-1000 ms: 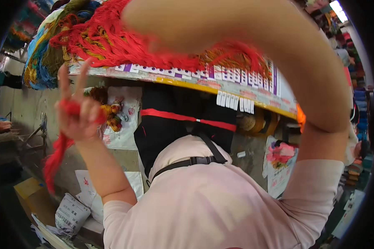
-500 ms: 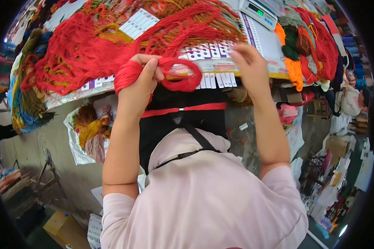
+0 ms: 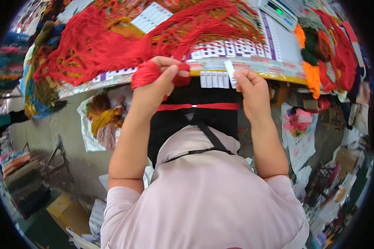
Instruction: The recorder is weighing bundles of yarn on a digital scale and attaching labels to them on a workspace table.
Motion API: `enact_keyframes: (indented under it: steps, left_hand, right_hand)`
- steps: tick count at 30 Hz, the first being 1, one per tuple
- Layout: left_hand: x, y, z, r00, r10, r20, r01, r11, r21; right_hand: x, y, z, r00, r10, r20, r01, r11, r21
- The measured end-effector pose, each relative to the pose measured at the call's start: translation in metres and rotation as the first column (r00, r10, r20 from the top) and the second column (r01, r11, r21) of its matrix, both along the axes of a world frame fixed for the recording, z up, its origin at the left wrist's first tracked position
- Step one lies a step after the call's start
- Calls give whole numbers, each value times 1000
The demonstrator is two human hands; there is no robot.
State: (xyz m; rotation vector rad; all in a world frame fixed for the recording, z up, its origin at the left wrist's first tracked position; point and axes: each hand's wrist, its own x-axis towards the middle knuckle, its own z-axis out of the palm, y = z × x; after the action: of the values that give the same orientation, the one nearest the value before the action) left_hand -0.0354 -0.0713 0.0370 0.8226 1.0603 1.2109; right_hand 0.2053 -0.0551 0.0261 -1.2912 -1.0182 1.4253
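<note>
My left hand [image 3: 156, 83] grips a thick hank of red yarn [image 3: 145, 72] at the table's front edge; the hank runs up into a big red tangle [image 3: 91, 45] spread on the table. My right hand [image 3: 251, 89] pinches a small white paper label [image 3: 230, 68] just off a row of white labels [image 3: 214, 79] stuck along the table edge. Both hands sit close together, a hand's width apart.
The table [image 3: 245, 62] carries a sheet of printed labels, orange and green yarn bundles [image 3: 311, 54] at the right, and a digital scale [image 3: 278, 10] at the back. Bags of yarn [image 3: 102, 122] lie below on the floor at left, cartons and papers at right.
My left hand has drawn the red hank down to the table edge and bunched it. My right hand dropped from the label sheet and picked a single white label.
</note>
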Motion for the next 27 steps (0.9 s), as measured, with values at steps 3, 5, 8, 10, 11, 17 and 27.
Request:
enact_keyframes:
  steps: [3, 5, 8, 10, 11, 17, 27]
  left_hand:
    - [-2, -6, 0, 994, -53, 93, 47, 997, 66]
    - [-4, -11, -1, 998, -40, 39, 36, 995, 93]
    - [-6, -12, 0, 994, -18, -106, 32, 992, 123]
    - [-6, -13, -3, 973, 55, -223, -25, 991, 133]
    - [-7, -15, -2, 973, 57, -223, -28, 991, 129]
    - [-16, -21, 0, 924, 89, -371, 28, 954, 298]
    - [-26, -29, 24, 950, -94, -298, 154, 971, 184]
  right_hand:
    - [-48, -8, 25, 976, 187, -111, -185, 982, 24]
    - [-66, -9, 22, 955, 262, -136, -264, 965, 10]
    - [-78, -9, 14, 937, 316, -151, -321, 947, -8]
    - [-80, -11, 13, 940, 329, -93, -333, 943, -22]
    - [-82, -12, 15, 939, 332, -94, -335, 942, -26]
    - [-78, 5, 16, 823, -120, 556, -382, 608, 696]
    - [-92, 4, 17, 804, 513, 300, -592, 644, 485]
